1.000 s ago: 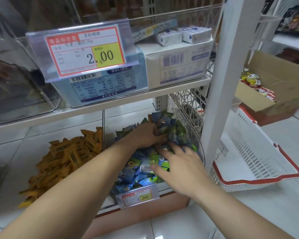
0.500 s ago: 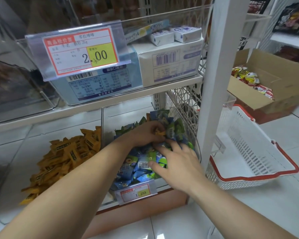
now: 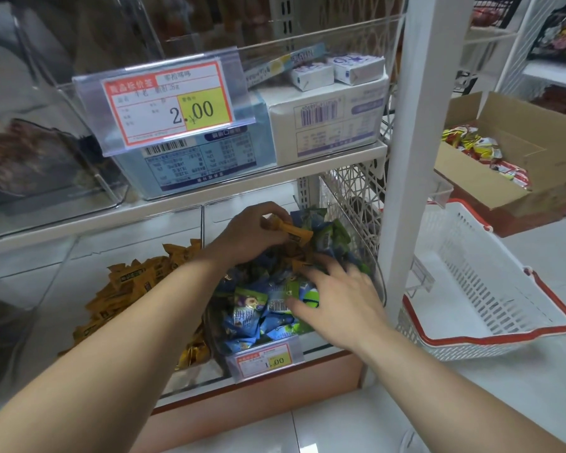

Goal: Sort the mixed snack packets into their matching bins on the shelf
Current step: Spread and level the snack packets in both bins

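Left hand [image 3: 249, 235] is clenched around a small bunch of orange foil snack packets [image 3: 291, 231], held just above the back of the clear plastic right-hand bin [image 3: 314, 340], which is heaped with blue and green snack packets [image 3: 258, 312]. Right hand [image 3: 337, 299] is released, fingers spread flat on that heap, grasping nothing. The matching orange pile [image 3: 134, 289] sits in the clear plastic left-hand bin [image 3: 62, 273], just across the clear divider wall [image 3: 203, 223]. Risks as I read it: the bunch looks loosely pinched, with packet ends sticking out past the fingers, so one could slip on the way over and land back in the blue-green heap. The shelf board above sits low, so lifting over the divider could knock the knuckles or scrape the packets loose. At least one more stray orange packet [image 3: 303, 265] lies by the right fingertips, half buried, and is easy to miss if the spread hand shoves blue-green packets over it. The heap is high at the front, so pressing or raking it could push packets over the front lip onto the floor. A blue packet caught up in the left-hand bunch would contaminate the orange bin; I can't tell whether the grip is clean.
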